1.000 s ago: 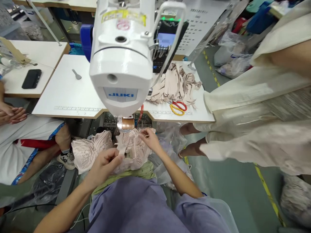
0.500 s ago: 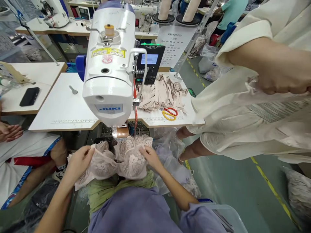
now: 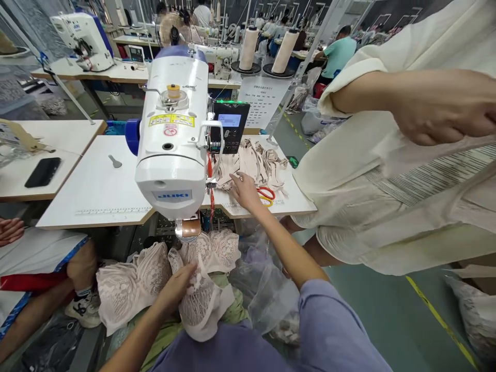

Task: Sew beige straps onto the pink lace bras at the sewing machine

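A pale pink lace bra [image 3: 199, 307] hangs from my left hand [image 3: 179, 285], whose fingers are closed on its upper edge just above my lap. Further bras lie around it: a lace bra [image 3: 126, 289] to the left and another lace bra [image 3: 221, 250] under the front of the sewing machine [image 3: 170, 175]. My right hand [image 3: 245, 191] is over the table at the near edge of a pile of pale fabric straps [image 3: 258, 157], fingers stretched out and holding nothing that I can see. Red-and-yellow scissors [image 3: 266, 195] lie right beside that hand, partly behind it.
Close on the right stands a person in pale clothing [image 3: 349, 191], one arm reaching across. At the left another person's knee [image 3: 81, 263] is near the table. A control panel [image 3: 230, 126] and thread cones [image 3: 248, 49] rise behind the straps. Plastic bags [image 3: 263, 289] sit below.
My right hand has let go of the bra and moved up to the strap pile. My left hand has shifted right with a bra. The camera view has tilted upward.
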Available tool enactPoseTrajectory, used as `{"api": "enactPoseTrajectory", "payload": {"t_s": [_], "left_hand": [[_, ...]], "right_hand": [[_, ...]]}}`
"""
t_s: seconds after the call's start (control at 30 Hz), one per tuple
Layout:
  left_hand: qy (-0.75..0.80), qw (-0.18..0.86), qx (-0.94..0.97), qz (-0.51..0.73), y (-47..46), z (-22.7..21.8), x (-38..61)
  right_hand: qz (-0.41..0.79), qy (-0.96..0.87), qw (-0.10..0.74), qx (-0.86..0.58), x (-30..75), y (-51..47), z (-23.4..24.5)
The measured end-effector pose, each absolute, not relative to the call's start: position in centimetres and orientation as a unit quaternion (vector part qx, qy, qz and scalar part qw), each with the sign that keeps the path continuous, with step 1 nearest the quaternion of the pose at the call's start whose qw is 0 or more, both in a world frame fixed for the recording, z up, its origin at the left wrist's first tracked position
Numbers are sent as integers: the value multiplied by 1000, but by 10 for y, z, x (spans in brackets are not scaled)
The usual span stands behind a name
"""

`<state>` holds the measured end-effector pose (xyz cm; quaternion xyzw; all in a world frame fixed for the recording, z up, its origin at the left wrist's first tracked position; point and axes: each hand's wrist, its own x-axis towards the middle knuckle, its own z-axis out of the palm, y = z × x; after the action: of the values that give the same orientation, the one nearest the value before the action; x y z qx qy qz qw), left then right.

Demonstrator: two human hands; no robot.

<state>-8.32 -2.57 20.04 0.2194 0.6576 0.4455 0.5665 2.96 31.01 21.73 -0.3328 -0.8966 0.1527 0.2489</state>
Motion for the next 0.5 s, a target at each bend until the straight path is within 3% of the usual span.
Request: {"api": "enactPoseTrajectory", "payload": {"t_s": [0.07, 0.13, 0.27, 0.33, 0.4, 0.5], "left_hand": [[647, 568, 196, 469, -29, 204, -89], [611, 587, 209, 488, -31, 210, -94], [552, 618, 231, 510, -29, 225, -101], [545, 613, 260, 510, -27, 234, -102], [561, 581, 309, 503, -28, 245, -102], [620, 484, 400, 469, -36, 263, -97]], "right_hand": [[134, -923, 206, -297, 20, 339, 223], [150, -926, 215, -272, 17, 345, 229], [279, -819, 417, -278, 30, 311, 253], [330, -771, 478, -259, 40, 279, 269], [365, -812, 419, -179, 49, 242, 284], [374, -914, 159, 3, 55, 189, 295]]}}
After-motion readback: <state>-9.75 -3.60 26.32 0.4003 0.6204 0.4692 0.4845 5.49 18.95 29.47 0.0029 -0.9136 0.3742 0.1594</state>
